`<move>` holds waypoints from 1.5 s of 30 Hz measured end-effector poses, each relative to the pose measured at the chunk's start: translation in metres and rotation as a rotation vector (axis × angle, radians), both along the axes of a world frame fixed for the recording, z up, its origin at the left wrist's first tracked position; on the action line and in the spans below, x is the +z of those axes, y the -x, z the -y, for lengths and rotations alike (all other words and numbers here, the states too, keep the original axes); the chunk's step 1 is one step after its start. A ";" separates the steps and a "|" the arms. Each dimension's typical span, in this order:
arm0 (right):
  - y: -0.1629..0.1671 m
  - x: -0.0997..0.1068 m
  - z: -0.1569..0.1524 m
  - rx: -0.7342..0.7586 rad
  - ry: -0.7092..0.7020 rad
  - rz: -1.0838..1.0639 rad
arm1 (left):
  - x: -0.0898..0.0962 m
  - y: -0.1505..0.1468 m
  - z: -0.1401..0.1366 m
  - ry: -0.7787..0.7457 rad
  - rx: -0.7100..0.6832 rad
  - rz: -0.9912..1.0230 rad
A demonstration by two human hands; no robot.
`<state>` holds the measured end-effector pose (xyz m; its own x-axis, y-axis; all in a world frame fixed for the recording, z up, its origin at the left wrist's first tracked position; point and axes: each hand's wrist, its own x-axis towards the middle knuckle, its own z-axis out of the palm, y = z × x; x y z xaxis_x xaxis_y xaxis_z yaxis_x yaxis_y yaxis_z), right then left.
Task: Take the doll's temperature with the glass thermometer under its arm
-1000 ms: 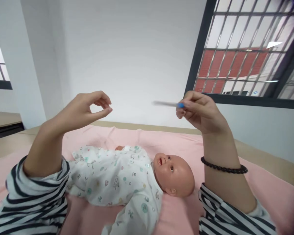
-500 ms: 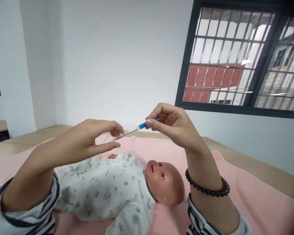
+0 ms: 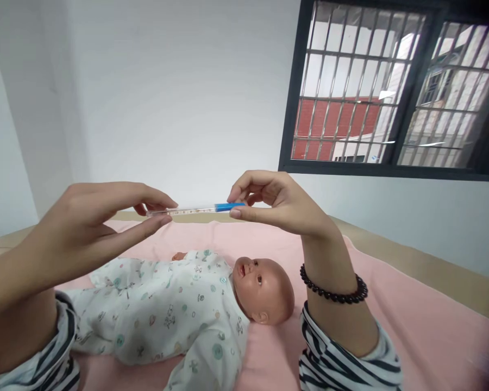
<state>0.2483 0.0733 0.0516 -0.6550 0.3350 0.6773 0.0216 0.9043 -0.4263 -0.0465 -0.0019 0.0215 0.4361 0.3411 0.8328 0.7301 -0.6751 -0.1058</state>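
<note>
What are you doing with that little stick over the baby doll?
A person holds a glass thermometer level in the air, the right hand pinching its blue end and the left hand pinching the other tip. Below the hands, a baby doll in a printed white suit lies on its back on a pink blanket.

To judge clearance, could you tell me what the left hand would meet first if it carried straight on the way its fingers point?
Probably the right hand: the left hand points along the thermometer toward it, though depth is unclear.
</note>
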 end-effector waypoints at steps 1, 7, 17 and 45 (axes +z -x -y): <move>0.000 0.000 0.000 -0.008 -0.004 0.003 | 0.000 -0.001 0.000 0.005 -0.003 0.000; -0.001 0.000 0.000 0.001 -0.017 0.027 | 0.001 0.000 0.002 0.037 0.002 0.017; 0.001 -0.002 -0.005 -0.047 -0.020 0.092 | 0.002 0.004 -0.003 0.135 -0.035 -0.036; -0.053 0.012 -0.001 0.004 0.064 -0.722 | 0.008 0.028 -0.021 -0.334 -0.002 0.450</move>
<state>0.3012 0.0740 0.0635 -0.0530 0.3873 0.9204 -0.2889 0.8764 -0.3854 -0.0743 0.0191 0.0297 0.0127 0.0268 0.9996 0.7514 -0.6598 0.0081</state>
